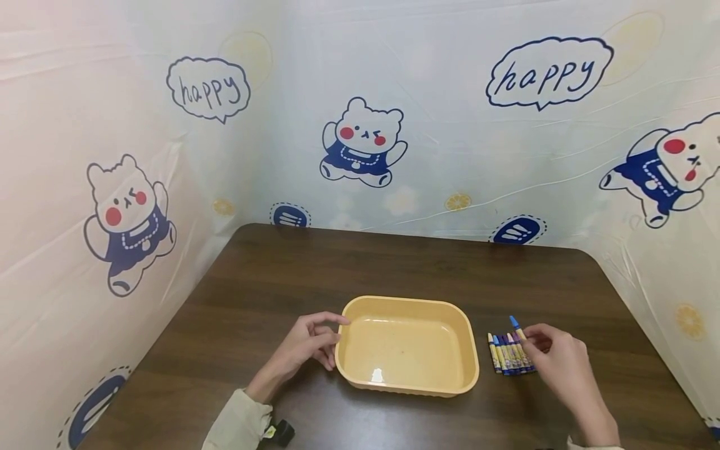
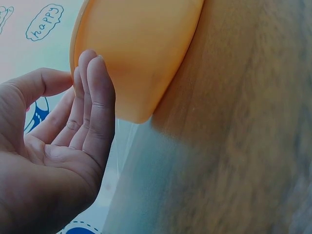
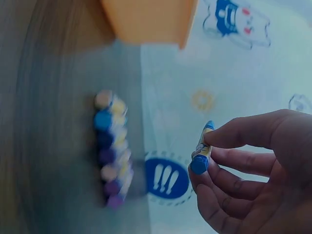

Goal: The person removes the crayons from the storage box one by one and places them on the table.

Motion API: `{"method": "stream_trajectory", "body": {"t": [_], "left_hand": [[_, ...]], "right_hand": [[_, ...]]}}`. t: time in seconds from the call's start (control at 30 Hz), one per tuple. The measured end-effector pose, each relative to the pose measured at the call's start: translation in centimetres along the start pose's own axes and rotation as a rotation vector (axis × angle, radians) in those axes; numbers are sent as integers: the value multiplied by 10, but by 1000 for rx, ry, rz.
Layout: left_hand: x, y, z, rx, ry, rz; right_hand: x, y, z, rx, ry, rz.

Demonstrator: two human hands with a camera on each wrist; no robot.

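A yellow plastic basin (image 1: pixel 405 350) stands on the table in front of me. At its left rim is my left hand (image 1: pixel 309 342), which lightly pinches the edge with index finger and thumb. In the left wrist view, the other fingers lie fairly straight along the outer wall. My right hand (image 1: pixel 562 362) pinches a blue crayon (image 3: pixel 204 148) in a yellow wrapper between thumb and fingers, its blue tip pointing up and away in the head view. Beneath that hand, to the right of the basin, several crayons (image 1: pixel 506 359) lie side by side in a row.
The dark wooden table (image 1: pixel 270 269) has rounded far corners. A pale curtain (image 1: pixel 439 156) printed with bears and "happy" bubbles closes in the back and both sides. A small black object (image 1: pixel 281 432) shows at the left cuff.
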State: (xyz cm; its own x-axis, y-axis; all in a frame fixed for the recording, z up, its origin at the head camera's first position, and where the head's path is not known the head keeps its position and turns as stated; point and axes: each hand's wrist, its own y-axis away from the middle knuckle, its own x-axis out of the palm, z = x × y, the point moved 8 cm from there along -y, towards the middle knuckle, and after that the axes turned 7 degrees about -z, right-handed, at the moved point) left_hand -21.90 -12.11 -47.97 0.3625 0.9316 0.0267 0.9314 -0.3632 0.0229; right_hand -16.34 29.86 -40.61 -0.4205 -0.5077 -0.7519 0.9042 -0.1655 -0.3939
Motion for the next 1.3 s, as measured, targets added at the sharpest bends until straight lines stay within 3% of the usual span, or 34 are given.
{"method": "stream_trajectory", "body": {"t": [0.27, 0.4, 0.67, 0.97, 1.3], "left_hand": [[1, -1, -1, -1, 2, -2], [1, -2, -3, -1, 11, 2], [1, -4, -4, -9, 1, -9], [1, -2, -6, -11, 29, 4], [-1, 0, 1, -20, 34, 2]], "right_hand": [[11, -3, -49, 112, 34, 127], [15, 0, -62, 137, 41, 139], [18, -2, -72, 140, 43, 147], [23, 4, -82, 194, 19, 227], [29, 9, -86, 194, -19, 191]]}}
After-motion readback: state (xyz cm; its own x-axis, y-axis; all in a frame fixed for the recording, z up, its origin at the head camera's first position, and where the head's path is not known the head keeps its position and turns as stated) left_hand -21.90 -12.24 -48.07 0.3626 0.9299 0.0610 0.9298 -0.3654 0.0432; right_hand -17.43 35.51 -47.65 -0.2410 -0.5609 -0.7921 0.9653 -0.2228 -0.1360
